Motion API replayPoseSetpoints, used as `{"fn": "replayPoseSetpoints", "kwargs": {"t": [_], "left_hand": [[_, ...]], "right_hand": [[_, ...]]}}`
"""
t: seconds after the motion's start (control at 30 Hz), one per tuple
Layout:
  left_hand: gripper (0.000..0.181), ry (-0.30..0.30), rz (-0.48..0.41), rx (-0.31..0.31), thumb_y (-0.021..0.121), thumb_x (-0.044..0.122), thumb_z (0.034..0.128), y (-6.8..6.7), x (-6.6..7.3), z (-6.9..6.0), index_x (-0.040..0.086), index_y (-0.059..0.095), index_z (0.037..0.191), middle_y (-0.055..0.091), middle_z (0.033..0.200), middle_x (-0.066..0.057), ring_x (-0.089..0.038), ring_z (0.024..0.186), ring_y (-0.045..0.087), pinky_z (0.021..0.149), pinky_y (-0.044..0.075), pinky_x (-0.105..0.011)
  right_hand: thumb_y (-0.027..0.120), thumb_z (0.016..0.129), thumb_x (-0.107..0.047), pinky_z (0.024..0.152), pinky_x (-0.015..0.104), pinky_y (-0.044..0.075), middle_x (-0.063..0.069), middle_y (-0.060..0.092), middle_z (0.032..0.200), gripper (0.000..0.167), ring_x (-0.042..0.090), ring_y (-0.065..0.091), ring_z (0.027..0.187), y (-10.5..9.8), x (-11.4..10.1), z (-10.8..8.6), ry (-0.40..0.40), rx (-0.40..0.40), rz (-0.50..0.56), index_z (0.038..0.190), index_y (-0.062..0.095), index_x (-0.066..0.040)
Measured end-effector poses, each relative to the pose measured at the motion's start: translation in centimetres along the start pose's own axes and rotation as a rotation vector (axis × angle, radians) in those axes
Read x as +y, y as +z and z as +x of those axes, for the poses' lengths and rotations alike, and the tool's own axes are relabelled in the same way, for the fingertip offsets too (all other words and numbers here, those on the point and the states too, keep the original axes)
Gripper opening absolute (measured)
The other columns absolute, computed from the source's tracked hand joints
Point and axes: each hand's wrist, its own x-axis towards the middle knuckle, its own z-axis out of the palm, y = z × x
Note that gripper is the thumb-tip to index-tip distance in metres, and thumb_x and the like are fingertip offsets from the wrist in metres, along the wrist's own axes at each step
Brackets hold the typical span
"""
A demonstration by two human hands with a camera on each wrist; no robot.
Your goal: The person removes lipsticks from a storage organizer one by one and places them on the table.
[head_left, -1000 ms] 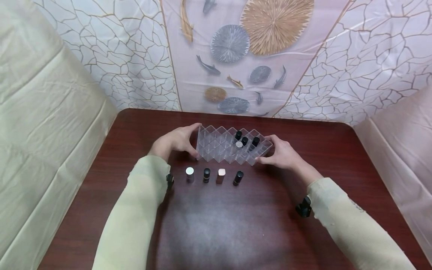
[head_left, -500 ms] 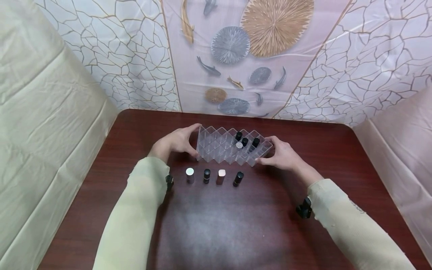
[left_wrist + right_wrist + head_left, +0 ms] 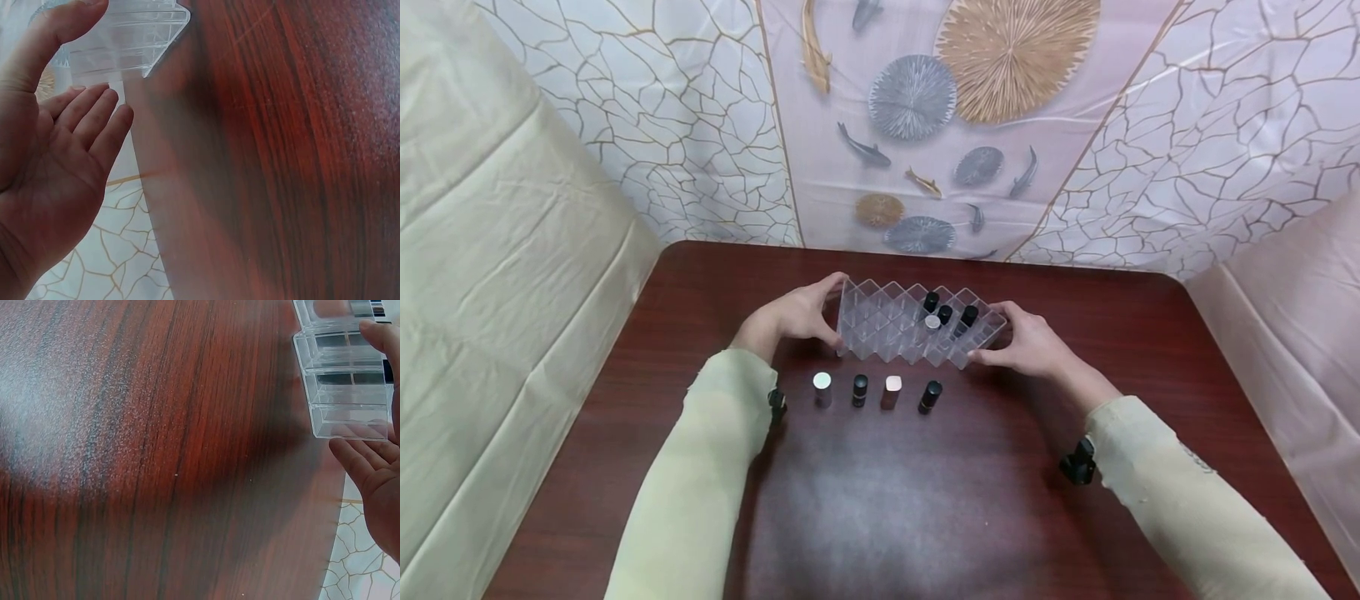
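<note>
A clear plastic lipstick organizer (image 3: 883, 325) with diamond-shaped compartments stands toward the back of the table. My left hand (image 3: 793, 312) holds its left end between thumb and fingers. At the right end, my right hand (image 3: 1026, 340) grips it the same way; the right wrist view shows the thumb on the organizer's front wall (image 3: 347, 394). Black-capped lipsticks (image 3: 970, 315) and a pale-topped one (image 3: 932, 322) stand in its right half. In front of it, a row holds a white-topped tube (image 3: 822, 388), a black lipstick (image 3: 860, 390), a pink-topped one (image 3: 891, 392) and another black one (image 3: 930, 397).
The dark red wood-grain table (image 3: 880, 500) stretches toward the front and both sides. A patterned cloth wall (image 3: 917, 167) rises behind its back edge. Pale cloth panels (image 3: 512, 250) flank it left and right.
</note>
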Motion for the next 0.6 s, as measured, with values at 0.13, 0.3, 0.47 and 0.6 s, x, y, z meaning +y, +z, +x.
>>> {"fn": "replayPoseSetpoints", "kwargs": {"t": [0.13,0.3,0.47,0.6], "left_hand": [[0.103,0.016,-0.08,-0.012,0.086,-0.005,0.0776,0.17,-0.12,0.12,0.001,0.025,0.16,0.032,0.17,-0.023,-0.038,0.16,0.028,0.13,0.027,-0.049],[0.103,0.021,-0.148,-0.018,0.083,-0.009,0.0784,0.32,-0.33,0.24,-0.002,0.023,0.161,0.027,0.171,-0.025,-0.038,0.161,0.025,0.13,0.026,-0.047],[0.102,0.027,-0.158,-0.007,0.083,-0.011,0.0783,0.45,-0.63,0.35,-0.001,0.023,0.161,0.028,0.17,-0.025,-0.038,0.161,0.026,0.13,0.026,-0.047],[0.102,0.04,-0.183,-0.003,0.081,-0.014,0.0785,0.55,-0.88,0.38,-0.002,0.022,0.161,0.027,0.17,-0.025,-0.037,0.161,0.025,0.13,0.027,-0.047]], "right_hand": [[0.091,0.083,-0.046,0.104,0.059,0.052,0.024,0.068,0.132,0.091,0.041,0.065,0.124,0.0,-0.03,0.0,-0.005,0.001,-0.002,0.148,0.048,0.002],[0.091,0.083,-0.045,0.104,0.058,0.053,0.024,0.068,0.131,0.091,0.041,0.065,0.124,-0.05,-0.07,-0.01,-0.006,0.002,-0.005,0.148,0.048,0.002],[0.091,0.083,-0.044,0.104,0.058,0.052,0.024,0.068,0.131,0.09,0.041,0.065,0.124,-0.1,-0.1,-0.04,-0.006,0.005,-0.004,0.148,0.049,0.003],[0.091,0.084,-0.044,0.104,0.058,0.052,0.025,0.068,0.132,0.091,0.042,0.065,0.124,-0.08,-0.07,-0.05,-0.004,0.002,-0.006,0.149,0.048,0.003]]}}
